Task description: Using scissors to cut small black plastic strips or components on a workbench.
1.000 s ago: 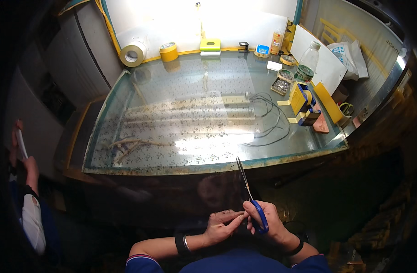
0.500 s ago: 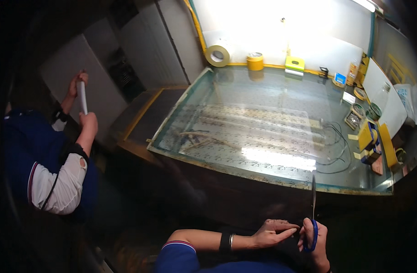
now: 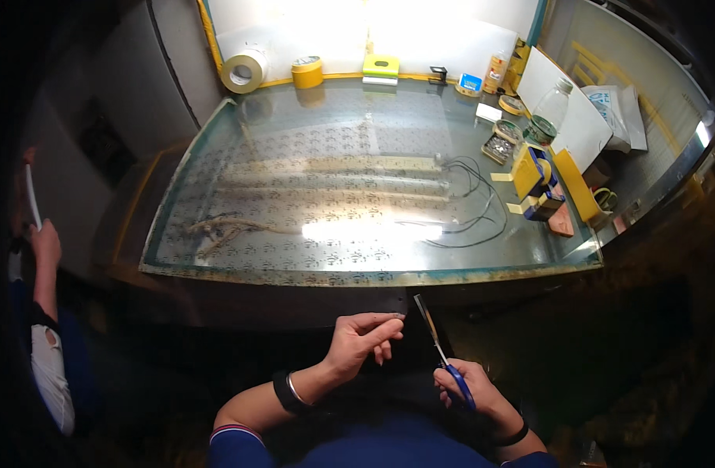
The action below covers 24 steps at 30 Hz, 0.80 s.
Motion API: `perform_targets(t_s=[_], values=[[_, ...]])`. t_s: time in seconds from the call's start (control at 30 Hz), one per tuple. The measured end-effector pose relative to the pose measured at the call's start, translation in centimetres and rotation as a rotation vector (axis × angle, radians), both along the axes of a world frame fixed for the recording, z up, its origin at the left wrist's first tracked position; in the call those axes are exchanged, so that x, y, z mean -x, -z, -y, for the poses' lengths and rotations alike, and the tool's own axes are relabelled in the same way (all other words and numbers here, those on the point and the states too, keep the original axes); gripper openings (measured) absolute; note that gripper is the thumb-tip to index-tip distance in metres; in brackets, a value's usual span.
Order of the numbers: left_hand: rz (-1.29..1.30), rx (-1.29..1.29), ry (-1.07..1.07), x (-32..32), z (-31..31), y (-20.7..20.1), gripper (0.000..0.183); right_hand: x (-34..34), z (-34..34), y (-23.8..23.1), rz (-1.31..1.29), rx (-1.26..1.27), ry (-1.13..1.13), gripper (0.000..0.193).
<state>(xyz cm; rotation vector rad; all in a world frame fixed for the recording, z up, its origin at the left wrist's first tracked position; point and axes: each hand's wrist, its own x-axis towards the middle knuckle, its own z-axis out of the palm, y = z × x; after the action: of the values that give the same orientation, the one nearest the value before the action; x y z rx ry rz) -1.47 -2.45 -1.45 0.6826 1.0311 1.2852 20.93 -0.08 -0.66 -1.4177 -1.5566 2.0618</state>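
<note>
Scissors (image 3: 441, 352) with blue handles are in my right hand (image 3: 484, 392), fingers through and around the loops. Their blades point up and away, looking slightly apart near the tips. To their left, my left hand (image 3: 356, 343) has thumb and forefinger pinched together; whatever is between them is too small to make out. Both hands are in the air just short of the glass-topped light table (image 3: 521, 261). A clear film (image 3: 275, 253) printed with rows of small dark marks lies on the glass.
Tape rolls (image 3: 243, 72), a yellow tape roll (image 3: 307, 73) and a lime-green block (image 3: 381, 67) line the back edge. At right stand a tape dispenser (image 3: 535, 175), a clear bottle (image 3: 556, 105) and a tin of small items (image 3: 501, 145). A co-worker's arm (image 3: 47, 261) holds a white roll at far left.
My view has swung right, so the table sits further left in it. My hands have moved apart and forward, and the scissors now tilt left. The co-worker has slid toward the left rim.
</note>
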Motion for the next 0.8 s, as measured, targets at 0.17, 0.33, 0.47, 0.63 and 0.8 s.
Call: perform_targets(t_s=[0.17,0.33,0.47,0.63,0.8], values=[[0.136,0.088,-0.146,0.2,-0.1,-0.5,0.023,-0.2,0.2,0.2,-0.001,0.067,-0.087,0.033],[0.1,0.107,-0.149,0.4,-0.2,-1.4,0.02,0.4,0.0,-0.2,-0.077,0.075,-0.143,0.031],[0.128,0.134,-0.135,0.6,0.0,-1.6,0.019,0.7,-0.4,-0.2,-0.134,0.095,-0.161,0.029],[0.162,0.146,-0.129,0.3,0.0,-1.8,0.018,0.3,-0.9,-0.5,-0.197,0.125,-0.179,0.026],[0.179,0.144,-0.117,0.1,0.0,-1.9,0.017,0.4,-1.4,-1.0,-0.296,0.261,-0.19,0.026]])
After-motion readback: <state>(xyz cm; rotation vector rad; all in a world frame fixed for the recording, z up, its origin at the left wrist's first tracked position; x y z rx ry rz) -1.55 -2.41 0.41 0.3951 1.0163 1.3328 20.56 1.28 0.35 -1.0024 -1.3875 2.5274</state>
